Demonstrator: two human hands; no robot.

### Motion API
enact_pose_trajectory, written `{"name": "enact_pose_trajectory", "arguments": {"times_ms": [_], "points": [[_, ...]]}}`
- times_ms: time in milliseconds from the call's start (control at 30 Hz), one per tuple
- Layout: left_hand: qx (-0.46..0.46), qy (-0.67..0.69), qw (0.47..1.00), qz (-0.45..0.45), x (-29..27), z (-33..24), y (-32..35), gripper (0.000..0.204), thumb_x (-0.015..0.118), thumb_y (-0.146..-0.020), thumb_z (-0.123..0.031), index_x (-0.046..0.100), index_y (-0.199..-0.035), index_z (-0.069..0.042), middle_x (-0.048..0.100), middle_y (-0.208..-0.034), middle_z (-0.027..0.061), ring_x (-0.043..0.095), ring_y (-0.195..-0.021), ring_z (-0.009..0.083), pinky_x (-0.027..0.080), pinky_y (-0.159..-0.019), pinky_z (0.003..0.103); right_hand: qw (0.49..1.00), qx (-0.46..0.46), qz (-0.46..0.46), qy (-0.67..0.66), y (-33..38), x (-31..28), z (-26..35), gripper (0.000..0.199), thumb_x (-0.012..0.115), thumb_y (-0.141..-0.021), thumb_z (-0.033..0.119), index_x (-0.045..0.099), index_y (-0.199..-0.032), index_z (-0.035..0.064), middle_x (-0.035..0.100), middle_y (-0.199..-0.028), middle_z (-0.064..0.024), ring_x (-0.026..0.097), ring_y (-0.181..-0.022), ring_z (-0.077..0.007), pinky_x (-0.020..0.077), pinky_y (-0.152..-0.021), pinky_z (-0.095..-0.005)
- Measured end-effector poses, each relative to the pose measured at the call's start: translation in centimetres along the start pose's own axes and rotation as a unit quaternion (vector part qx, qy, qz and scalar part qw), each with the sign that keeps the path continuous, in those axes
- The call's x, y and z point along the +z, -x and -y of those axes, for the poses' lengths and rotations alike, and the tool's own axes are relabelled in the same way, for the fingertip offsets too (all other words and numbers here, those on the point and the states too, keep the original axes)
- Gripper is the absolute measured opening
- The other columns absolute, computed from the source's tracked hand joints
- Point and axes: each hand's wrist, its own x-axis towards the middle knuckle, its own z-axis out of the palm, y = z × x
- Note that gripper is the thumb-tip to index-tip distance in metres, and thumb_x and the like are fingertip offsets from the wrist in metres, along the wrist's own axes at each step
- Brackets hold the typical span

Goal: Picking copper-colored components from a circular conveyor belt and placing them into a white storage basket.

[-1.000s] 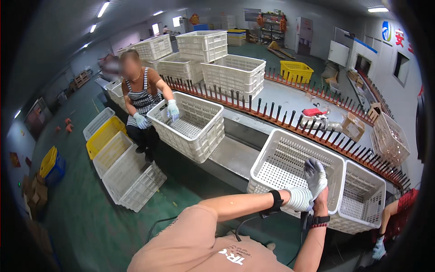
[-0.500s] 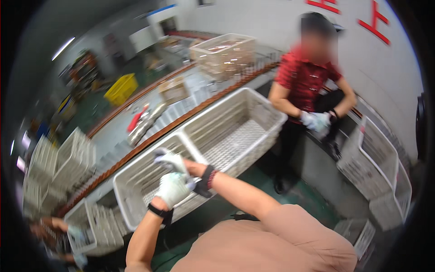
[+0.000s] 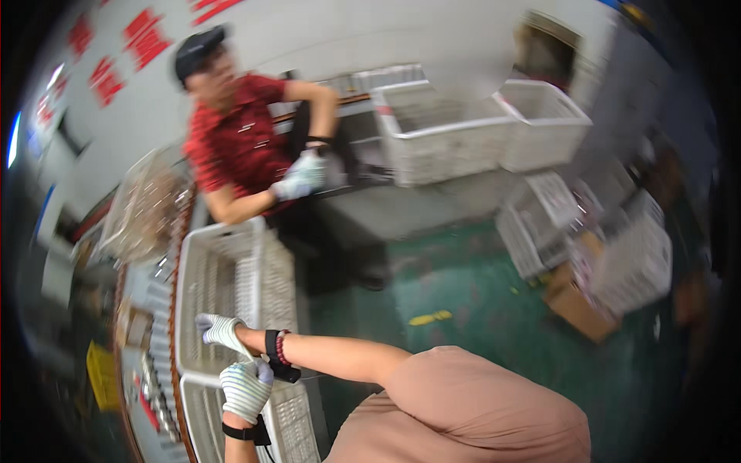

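My right hand (image 3: 220, 330), in a white knit glove with a black band and red bracelet at the wrist, lies flat with fingers extended on the near rim of a white slatted plastic crate (image 3: 231, 262). Just below it my left hand (image 3: 245, 390), also gloved, is curled over the edge where that crate meets a second white crate (image 3: 289, 424). My right arm stretches in from the shoulder at the lower right. Motion blur hides whether anything lies inside the crates.
A co-worker in a red shirt (image 3: 231, 147) and white gloves (image 3: 305, 176) stands beyond the crates. More white crates (image 3: 432, 131) stand behind and lie on the green floor (image 3: 463, 278) at right, beside a cardboard box (image 3: 575, 305). A conveyor (image 3: 147, 370) runs along the left.
The view has swung from a co-worker on the left, across the conveyor, to the red-shirted one on the right. Both my hands have stayed at the crate's rim.
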Motion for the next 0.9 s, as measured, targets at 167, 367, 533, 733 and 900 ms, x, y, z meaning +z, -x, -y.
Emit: {"name": "enact_pose_trajectory", "arguments": {"times_ms": [167,367,533,733,900], "points": [[0.219,0.11,0.969,0.041,5.8,-8.8,-2.9,0.032,0.059,-0.09,-0.023,0.062,-0.062,-0.007,0.06,-0.058,0.0178,0.059,-0.051,0.0377,0.043,-0.052,0.049,0.942,0.013,-0.32,0.097,17.2,-7.5,8.4,0.042,0.064,-0.1,0.039,0.073,-0.107,-0.002,0.075,-0.101,-0.0181,0.074,-0.091,-0.0286,0.0608,-0.083,-0.0409],[0.481,0.192,0.85,0.093,12.1,-27.1,3.3,0.045,0.058,-0.094,-0.027,0.056,-0.054,-0.005,0.056,-0.052,0.0193,0.057,-0.048,0.0389,0.044,-0.051,0.05,0.89,0.039,-0.442,0.104,46.5,-2.3,12.4,0.097,0.066,-0.09,0.062,0.027,-0.164,0.0122,0.016,-0.171,-0.0175,0.01,-0.159,-0.031,0.0154,-0.126,-0.0481],[0.689,0.137,0.702,0.118,9.4,-46.2,13.6,0.047,0.057,-0.093,-0.035,0.063,-0.058,-0.006,0.058,-0.053,0.0195,0.059,-0.047,0.038,0.045,-0.05,0.05,0.673,-0.47,-0.567,-0.067,73.2,-2.3,8.9,0.039,0.059,-0.092,-0.007,0.059,-0.132,-0.0058,0.068,-0.125,-0.0211,0.069,-0.112,-0.033,0.0577,-0.101,-0.0473],[0.8,0.055,0.548,0.238,10.1,-65.4,32.0,0.037,0.055,-0.093,-0.041,0.075,-0.085,-0.011,0.068,-0.07,0.0204,0.068,-0.066,0.0403,0.051,-0.063,0.053,0.574,-0.238,-0.781,-0.072,97.3,15.7,5.0,0.091,0.053,-0.092,0.077,0.053,-0.146,0.004,0.058,-0.144,-0.0148,0.05,-0.138,-0.0277,0.0373,-0.116,-0.0486],[0.896,0.127,0.342,0.255,9.0,-82.2,54.8,0.036,0.053,-0.096,-0.039,0.069,-0.097,-0.007,0.071,-0.08,0.02,0.069,-0.076,0.0423,0.053,-0.067,0.054,0.485,-0.301,-0.817,0.08,124.1,28.8,-8.5,0.066,0.056,-0.101,0.047,0.043,-0.156,0.0132,0.038,-0.163,-0.0097,0.035,-0.149,-0.024,0.0281,-0.123,-0.0401]]}}
